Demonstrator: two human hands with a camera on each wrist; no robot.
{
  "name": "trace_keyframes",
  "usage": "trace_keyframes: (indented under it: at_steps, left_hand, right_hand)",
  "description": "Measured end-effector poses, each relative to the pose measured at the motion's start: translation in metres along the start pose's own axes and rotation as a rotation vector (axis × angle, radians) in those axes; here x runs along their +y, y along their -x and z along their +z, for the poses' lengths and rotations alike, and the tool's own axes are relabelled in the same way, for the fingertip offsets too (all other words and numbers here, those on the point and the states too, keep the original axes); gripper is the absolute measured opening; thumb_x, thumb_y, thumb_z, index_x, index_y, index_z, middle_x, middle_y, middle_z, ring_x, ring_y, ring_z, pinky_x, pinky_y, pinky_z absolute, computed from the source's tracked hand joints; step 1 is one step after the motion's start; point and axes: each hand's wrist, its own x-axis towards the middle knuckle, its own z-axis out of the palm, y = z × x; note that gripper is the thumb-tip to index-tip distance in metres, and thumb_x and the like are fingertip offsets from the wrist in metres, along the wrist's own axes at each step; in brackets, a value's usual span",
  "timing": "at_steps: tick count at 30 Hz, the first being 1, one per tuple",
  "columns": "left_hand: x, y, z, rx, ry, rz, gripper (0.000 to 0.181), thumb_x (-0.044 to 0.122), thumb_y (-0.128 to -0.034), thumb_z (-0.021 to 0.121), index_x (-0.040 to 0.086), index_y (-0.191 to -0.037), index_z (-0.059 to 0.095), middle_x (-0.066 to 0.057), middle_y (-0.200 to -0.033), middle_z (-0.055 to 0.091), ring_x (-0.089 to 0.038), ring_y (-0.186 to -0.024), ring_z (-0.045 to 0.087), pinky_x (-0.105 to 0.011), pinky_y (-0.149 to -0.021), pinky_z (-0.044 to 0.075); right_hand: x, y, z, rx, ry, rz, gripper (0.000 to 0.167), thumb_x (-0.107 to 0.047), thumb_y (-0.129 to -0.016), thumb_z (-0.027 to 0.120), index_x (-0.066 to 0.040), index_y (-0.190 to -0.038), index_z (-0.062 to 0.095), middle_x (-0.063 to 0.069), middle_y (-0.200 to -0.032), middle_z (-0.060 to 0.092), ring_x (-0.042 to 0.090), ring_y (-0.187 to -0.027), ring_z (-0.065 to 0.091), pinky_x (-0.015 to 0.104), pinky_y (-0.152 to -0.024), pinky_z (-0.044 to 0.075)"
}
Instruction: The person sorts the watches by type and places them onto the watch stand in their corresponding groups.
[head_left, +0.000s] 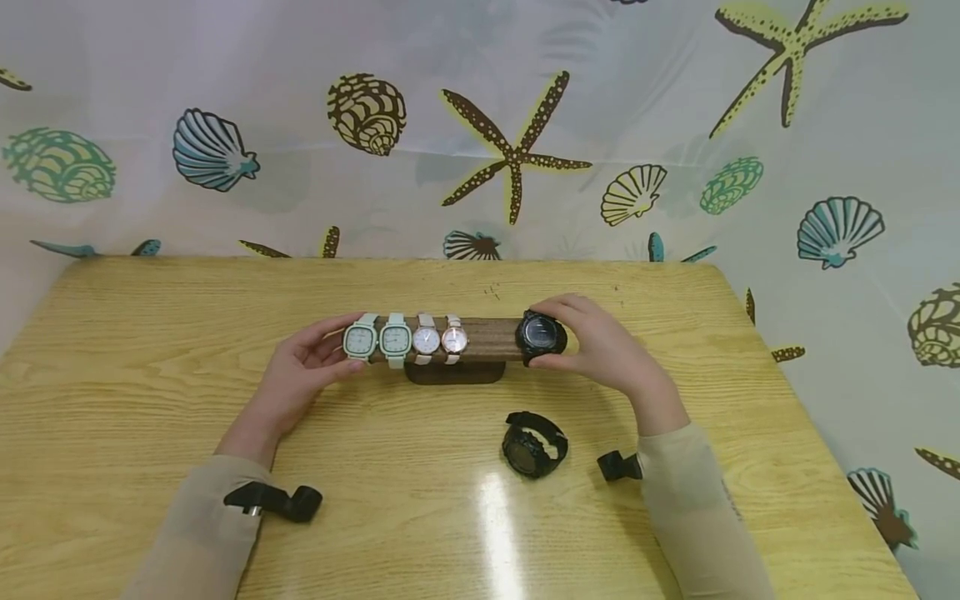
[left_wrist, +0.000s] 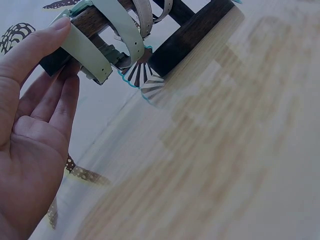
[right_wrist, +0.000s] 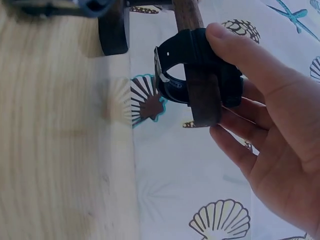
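A dark wooden watch stand (head_left: 491, 340) carries two mint-green square watches (head_left: 395, 339), two pale-strapped round watches (head_left: 426, 339) and a black digital watch (head_left: 539, 332). My left hand (head_left: 300, 371) grips the bar's left end, thumb at the outer mint strap (left_wrist: 87, 52) and fingers behind. At the right end, my right hand (head_left: 607, 346) holds the black watch between thumb and fingers. Its closed strap (right_wrist: 192, 47) loops round the bar in the right wrist view, with the bar end (right_wrist: 206, 112) poking out. A second black watch (head_left: 528, 448) lies on the table, in front of the stand.
The stand's base (head_left: 455, 373) rests on a light wooden table (head_left: 390, 517). A shell-and-starfish patterned cloth (head_left: 285, 75) hangs behind the table and along its right side. Black camera mounts (head_left: 288, 502) stick out from both sleeves.
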Motion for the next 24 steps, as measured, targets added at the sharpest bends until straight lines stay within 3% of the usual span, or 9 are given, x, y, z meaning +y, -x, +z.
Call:
trace_keyframes:
  at_steps: [8, 14, 24]
  left_hand:
    - [0.000, 0.000, 0.000, 0.001, -0.006, 0.007, 0.059, -0.008, -0.0830, 0.069, 0.004, -0.138, 0.050, -0.008, -0.138, 0.048, -0.015, -0.123, 0.050, -0.022, -0.095, 0.046]
    - [0.000, 0.000, 0.001, -0.001, -0.007, 0.014, 0.060, -0.008, -0.0825, 0.069, 0.003, -0.138, 0.050, -0.006, -0.138, 0.049, -0.014, -0.123, 0.050, -0.023, -0.095, 0.046]
    - [0.001, 0.000, 0.002, 0.003, 0.006, 0.009, 0.059, -0.008, -0.0826, 0.069, 0.004, -0.138, 0.051, -0.006, -0.137, 0.049, -0.014, -0.122, 0.050, -0.022, -0.095, 0.046]
  right_hand:
    - [-0.010, -0.007, 0.018, 0.040, -0.008, -0.052, 0.069, -0.035, -0.080, 0.077, -0.010, -0.139, 0.050, 0.010, -0.134, 0.053, 0.027, -0.124, 0.047, 0.041, -0.104, 0.039]
    - [-0.018, -0.012, 0.032, 0.119, 0.024, -0.116, 0.070, -0.037, -0.080, 0.076, -0.008, -0.138, 0.050, 0.010, -0.131, 0.056, 0.027, -0.121, 0.051, 0.041, -0.104, 0.039]
    - [-0.022, -0.015, 0.043, 0.192, 0.079, -0.170, 0.072, -0.037, -0.080, 0.076, -0.007, -0.140, 0.048, 0.010, -0.133, 0.055, 0.027, -0.122, 0.051, 0.045, -0.104, 0.038]
